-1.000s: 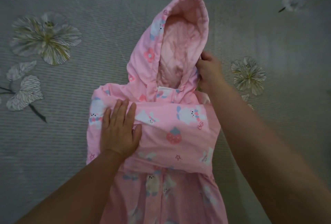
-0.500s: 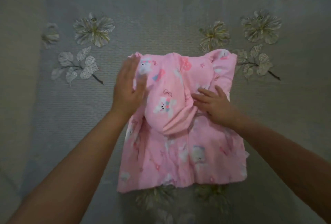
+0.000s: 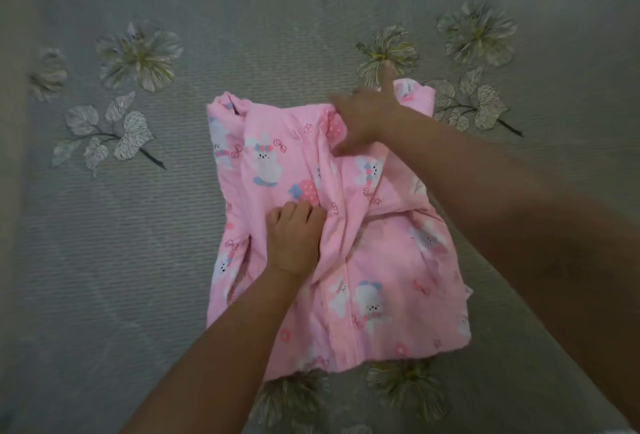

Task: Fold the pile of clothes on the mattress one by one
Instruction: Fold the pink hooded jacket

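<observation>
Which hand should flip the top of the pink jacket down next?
Probably the right hand: it already rests at the jacket's far top edge. The left hand presses the middle, pinning it.

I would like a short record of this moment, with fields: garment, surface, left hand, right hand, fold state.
garment: pink hooded garment with rabbit print
surface: grey mattress cover with flower pattern
left hand: fingers curled, gripping a fold near the garment's middle
right hand: blurred, at the garment's far edge; grip cannot be told
fold state: hood folded down over the body, not yet compact
</observation>
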A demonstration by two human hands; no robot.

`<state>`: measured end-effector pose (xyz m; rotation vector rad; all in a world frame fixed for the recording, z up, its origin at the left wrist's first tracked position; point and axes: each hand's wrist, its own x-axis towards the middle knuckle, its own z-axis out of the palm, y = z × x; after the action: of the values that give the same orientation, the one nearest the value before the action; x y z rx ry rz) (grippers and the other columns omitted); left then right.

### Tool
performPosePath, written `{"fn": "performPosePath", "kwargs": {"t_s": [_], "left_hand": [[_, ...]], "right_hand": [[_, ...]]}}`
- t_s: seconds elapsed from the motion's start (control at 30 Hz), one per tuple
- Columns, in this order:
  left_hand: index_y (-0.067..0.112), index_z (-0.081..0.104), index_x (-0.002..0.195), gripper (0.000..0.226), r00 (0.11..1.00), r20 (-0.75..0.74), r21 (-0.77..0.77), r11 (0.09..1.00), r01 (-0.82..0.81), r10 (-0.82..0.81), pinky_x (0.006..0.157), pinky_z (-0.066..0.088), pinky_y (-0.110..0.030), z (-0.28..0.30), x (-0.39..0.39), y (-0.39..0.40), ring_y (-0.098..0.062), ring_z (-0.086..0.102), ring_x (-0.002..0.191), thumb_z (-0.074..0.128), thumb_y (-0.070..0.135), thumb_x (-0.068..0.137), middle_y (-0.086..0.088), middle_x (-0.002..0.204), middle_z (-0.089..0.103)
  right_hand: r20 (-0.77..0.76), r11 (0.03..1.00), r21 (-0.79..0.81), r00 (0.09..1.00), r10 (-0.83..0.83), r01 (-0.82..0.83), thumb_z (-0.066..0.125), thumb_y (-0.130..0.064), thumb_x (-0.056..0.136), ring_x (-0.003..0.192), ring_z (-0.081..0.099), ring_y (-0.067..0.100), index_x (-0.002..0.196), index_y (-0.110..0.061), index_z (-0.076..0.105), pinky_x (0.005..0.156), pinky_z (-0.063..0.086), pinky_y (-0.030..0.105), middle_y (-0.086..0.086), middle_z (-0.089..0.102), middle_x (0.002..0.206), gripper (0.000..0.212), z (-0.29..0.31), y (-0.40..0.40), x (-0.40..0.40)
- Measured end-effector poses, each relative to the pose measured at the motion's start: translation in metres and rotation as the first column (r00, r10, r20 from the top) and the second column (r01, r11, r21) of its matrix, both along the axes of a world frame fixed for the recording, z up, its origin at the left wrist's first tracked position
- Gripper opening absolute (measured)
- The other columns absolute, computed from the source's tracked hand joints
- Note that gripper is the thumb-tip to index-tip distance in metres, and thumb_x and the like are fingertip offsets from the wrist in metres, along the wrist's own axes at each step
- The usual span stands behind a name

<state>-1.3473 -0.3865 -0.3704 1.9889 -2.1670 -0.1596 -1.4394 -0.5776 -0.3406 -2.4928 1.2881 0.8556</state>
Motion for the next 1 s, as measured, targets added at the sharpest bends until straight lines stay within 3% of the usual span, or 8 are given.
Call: {"fn": "performPosePath", "kwargs": {"t_s": [0.07, 0.13, 0.27, 0.37, 0.47, 0.53, 0.7, 1.0], "left_hand": [[0.01, 0.063, 0.059, 0.024, 0.999, -0.035, 0.012, 0.999, 0.035, -0.035, 0.06, 0.024, -0.03, -0.005, 0.001, 0.006, -0.022, 0.056, 0.049, 0.041, 0.01, 0.069, -0.008, 0.057, 0.057], [0.004, 0.067, 0.066, 0.028, 0.996, -0.089, 0.081, 0.996, 0.029, -0.021, 0.062, 0.026, -0.03, -0.005, 0.003, 0.014, -0.024, 0.059, 0.052, 0.039, 0.01, 0.071, -0.012, 0.061, 0.06], [-0.005, 0.068, 0.082, 0.019, 0.976, -0.191, 0.285, 0.946, 0.157, -0.104, 0.067, 0.041, -0.035, 0.018, 0.006, 0.039, -0.034, 0.063, 0.067, 0.053, -0.001, 0.071, -0.02, 0.076, 0.065], [0.0, 0.07, 0.089, 0.025, 0.963, -0.218, 0.3, 0.928, 0.221, -0.159, 0.062, 0.052, -0.033, 0.06, 0.014, 0.068, -0.031, 0.066, 0.072, 0.049, 0.001, 0.075, -0.016, 0.084, 0.069], [-0.001, 0.068, 0.076, 0.022, 0.965, -0.187, -0.154, 0.976, 0.157, -0.185, 0.053, 0.042, -0.035, 0.105, 0.013, 0.1, -0.026, 0.061, 0.055, 0.046, 0.002, 0.079, -0.015, 0.066, 0.065], [-0.001, 0.069, 0.08, 0.023, 0.977, -0.116, -0.248, 0.958, 0.146, -0.179, 0.062, 0.045, -0.034, 0.119, 0.006, 0.104, -0.029, 0.064, 0.064, 0.047, 0.005, 0.083, -0.017, 0.074, 0.067], [0.014, 0.062, 0.116, 0.046, 0.963, 0.261, 0.2, 0.98, 0.013, -0.066, 0.1, 0.038, -0.043, 0.088, -0.006, 0.125, -0.028, 0.053, 0.119, 0.054, 0.04, 0.079, -0.006, 0.125, 0.06], [0.002, 0.052, 0.124, 0.123, 0.956, 0.205, 0.425, 0.899, 0.104, -0.208, 0.081, 0.042, -0.064, 0.011, -0.002, 0.205, -0.046, 0.052, 0.111, 0.084, 0.06, 0.02, -0.02, 0.124, 0.057]], "right_hand": [[-0.105, 0.997, -0.021, 0.992, 0.075, -0.077, 0.059, -0.04, 0.08, 0.12, 0.048, 0.026, 0.119, -0.014, 0.05, 0.107, 0.002, 0.063, 0.004, 0.059, 0.119, 0.049, 0.007, 0.01, 0.006], [0.01, 0.99, -0.085, 0.993, 0.114, -0.112, 0.056, -0.022, 0.081, 0.107, 0.056, 0.025, 0.105, -0.014, 0.056, 0.107, 0.016, 0.051, 0.005, 0.063, 0.108, 0.025, 0.017, 0.027, 0.004], [0.385, 0.867, -0.483, 0.861, 0.332, -0.118, 0.052, -0.002, 0.066, 0.068, 0.061, 0.026, 0.081, -0.008, 0.06, 0.079, 0.034, 0.034, 0.01, 0.063, 0.073, 0.018, 0.034, 0.092, -0.027], [0.484, 0.764, -0.645, 0.777, 0.402, 0.006, 0.046, -0.001, 0.065, 0.051, 0.052, 0.021, 0.067, -0.013, 0.056, 0.065, 0.025, 0.033, 0.004, 0.052, 0.057, 0.016, 0.043, 0.16, -0.052], [0.449, 0.758, -0.651, 0.788, 0.421, -0.035, 0.04, -0.006, 0.071, 0.055, 0.056, 0.019, 0.089, -0.012, 0.048, 0.067, 0.026, 0.032, 0.003, 0.058, 0.064, 0.021, 0.035, 0.229, -0.071], [0.445, 0.803, -0.592, 0.804, 0.394, -0.066, 0.039, -0.01, 0.071, 0.06, 0.06, 0.02, 0.097, -0.011, 0.057, 0.068, 0.027, 0.033, 0.005, 0.063, 0.069, 0.032, 0.032, 0.26, -0.08], [0.455, 0.842, -0.533, 0.813, 0.363, -0.077, 0.039, -0.006, 0.076, 0.073, 0.059, 0.025, 0.101, -0.007, 0.07, 0.07, 0.032, 0.037, 0.012, 0.067, 0.084, 0.04, 0.01, 0.317, -0.101], [0.24, 0.85, -0.524, 0.947, 0.211, -0.057, 0.078, -0.019, 0.059, 0.104, 0.063, 0.028, 0.115, -0.019, 0.065, 0.081, 0.049, 0.051, 0.016, 0.062, 0.119, 0.058, -0.037, 0.374, -0.115]]}}
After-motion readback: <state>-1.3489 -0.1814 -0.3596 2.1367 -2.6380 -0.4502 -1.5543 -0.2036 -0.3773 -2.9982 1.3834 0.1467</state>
